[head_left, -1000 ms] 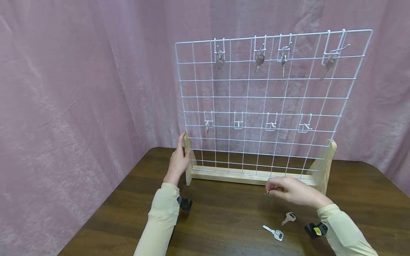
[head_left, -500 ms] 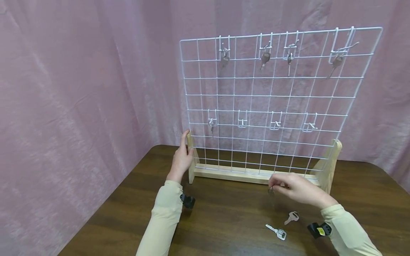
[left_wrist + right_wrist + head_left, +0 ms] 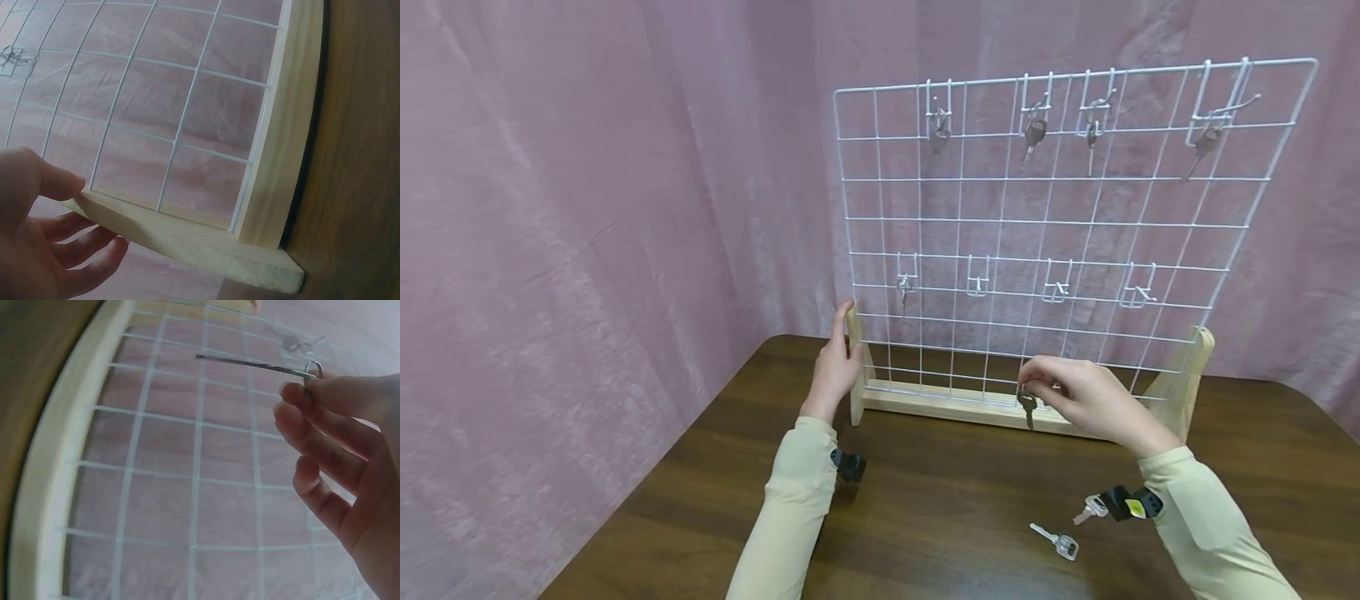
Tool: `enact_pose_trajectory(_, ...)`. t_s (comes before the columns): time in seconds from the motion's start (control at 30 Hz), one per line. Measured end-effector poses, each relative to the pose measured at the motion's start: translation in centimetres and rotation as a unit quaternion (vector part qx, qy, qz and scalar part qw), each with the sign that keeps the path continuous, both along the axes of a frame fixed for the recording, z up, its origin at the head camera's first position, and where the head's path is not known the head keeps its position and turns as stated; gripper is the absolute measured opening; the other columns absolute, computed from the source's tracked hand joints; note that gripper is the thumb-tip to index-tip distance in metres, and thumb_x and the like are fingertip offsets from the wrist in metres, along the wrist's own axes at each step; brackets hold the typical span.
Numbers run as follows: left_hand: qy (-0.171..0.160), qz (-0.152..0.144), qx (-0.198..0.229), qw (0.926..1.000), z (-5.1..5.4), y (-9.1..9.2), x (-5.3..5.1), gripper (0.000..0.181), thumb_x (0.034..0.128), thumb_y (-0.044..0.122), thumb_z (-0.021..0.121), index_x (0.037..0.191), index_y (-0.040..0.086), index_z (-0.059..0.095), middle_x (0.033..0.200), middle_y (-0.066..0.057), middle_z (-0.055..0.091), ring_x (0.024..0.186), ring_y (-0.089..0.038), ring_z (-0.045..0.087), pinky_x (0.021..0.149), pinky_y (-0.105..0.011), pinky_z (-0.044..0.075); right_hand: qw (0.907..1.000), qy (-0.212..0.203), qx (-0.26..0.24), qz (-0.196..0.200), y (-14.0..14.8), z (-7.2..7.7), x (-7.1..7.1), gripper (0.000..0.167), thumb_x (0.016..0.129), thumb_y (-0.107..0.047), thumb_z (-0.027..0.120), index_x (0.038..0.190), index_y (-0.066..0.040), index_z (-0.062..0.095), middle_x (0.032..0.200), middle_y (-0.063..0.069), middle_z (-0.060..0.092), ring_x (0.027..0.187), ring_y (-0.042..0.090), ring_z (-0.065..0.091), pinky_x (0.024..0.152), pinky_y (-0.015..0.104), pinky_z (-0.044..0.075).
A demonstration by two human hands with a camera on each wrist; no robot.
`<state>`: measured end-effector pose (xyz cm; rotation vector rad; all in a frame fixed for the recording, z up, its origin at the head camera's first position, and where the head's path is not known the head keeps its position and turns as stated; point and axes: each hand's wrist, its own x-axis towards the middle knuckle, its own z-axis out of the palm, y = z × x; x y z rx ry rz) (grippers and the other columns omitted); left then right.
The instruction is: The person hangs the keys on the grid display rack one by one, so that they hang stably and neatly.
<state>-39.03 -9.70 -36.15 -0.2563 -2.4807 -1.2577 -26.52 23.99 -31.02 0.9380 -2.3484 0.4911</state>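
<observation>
My right hand (image 3: 1078, 396) pinches a small ring between thumb and fingertips, and a key (image 3: 1028, 407) hangs from it in front of the rack's lower rail. In the right wrist view this key (image 3: 256, 364) shows edge-on, with its ring (image 3: 314, 367) at the fingertips. My left hand (image 3: 835, 371) holds the left wooden upright of the stand (image 3: 855, 367); in the left wrist view the thumb lies on one side of the wood (image 3: 156, 228) and the other fingers on the far side. A white wire grid (image 3: 1037, 221) stands in this base.
Two keys lie on the brown table: a silver one (image 3: 1058, 543) and another (image 3: 1092, 508) by the right wrist camera. Keys hang on the upper-row hooks (image 3: 1034, 129) and the lower-left hook (image 3: 906, 285). Three lower hooks (image 3: 1057, 290) carry no key. Pink curtain (image 3: 625, 208) surrounds the table.
My right hand has risen from near the table towards the grid with the key, which now hangs down in view. My left hand stays on the upright. The head view has shifted slightly.
</observation>
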Motion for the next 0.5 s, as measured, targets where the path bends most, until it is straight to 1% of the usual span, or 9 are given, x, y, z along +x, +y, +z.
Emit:
enact_pose_trajectory(0.2,0.016,-0.003,-0.006,0.9999,0.0,0.0,-0.1,0.071,0.0961,0.009,0.051,0.150,0.041,0.018,0.112,-0.023,0.066,0.086,-0.036,0.067,0.069,-0.044,0.054,0.9992,0.035,-0.020,0.004,-1.0,2.6,-0.7,0.022,0.083,0.003,0.069,0.095,-0.015,0.066,0.079,-0.007,0.068,0.062,-0.006,0.045,0.053,0.018,0.041)
enact_pose_trajectory(0.3,0.021,0.001,-0.010,0.9997,0.0,0.0,0.0,0.071,0.0956,0.008,0.051,0.150,0.039,0.018,0.106,-0.022,0.067,0.081,-0.034,0.066,0.066,-0.042,0.053,0.9982,0.053,-0.027,0.002,-1.7,3.9,-1.1,0.020,0.083,0.003,0.069,0.094,-0.013,0.066,0.077,-0.006,0.069,0.063,-0.004,0.049,0.053,0.018,0.042)
enact_pose_trajectory(0.4,0.021,0.008,-0.013,0.9997,0.0,0.0,0.0,0.071,0.0958,0.009,0.052,0.150,0.040,0.018,0.105,-0.021,0.067,0.079,-0.033,0.065,0.065,-0.041,0.053,0.9971,0.069,-0.031,0.000,-2.4,5.2,-1.4,0.019,0.084,0.003,0.068,0.094,-0.012,0.067,0.077,-0.005,0.070,0.065,-0.002,0.053,0.054,0.019,0.043)
enact_pose_trajectory(0.5,0.019,0.006,-0.014,0.9997,0.1,0.0,0.1,0.071,0.0957,0.009,0.052,0.150,0.040,0.018,0.104,-0.022,0.067,0.076,-0.032,0.064,0.064,-0.040,0.052,0.9961,0.081,-0.034,-0.004,-3.0,6.3,-1.7,0.017,0.084,0.004,0.067,0.094,-0.010,0.067,0.076,-0.004,0.070,0.065,0.001,0.054,0.055,0.021,0.045)
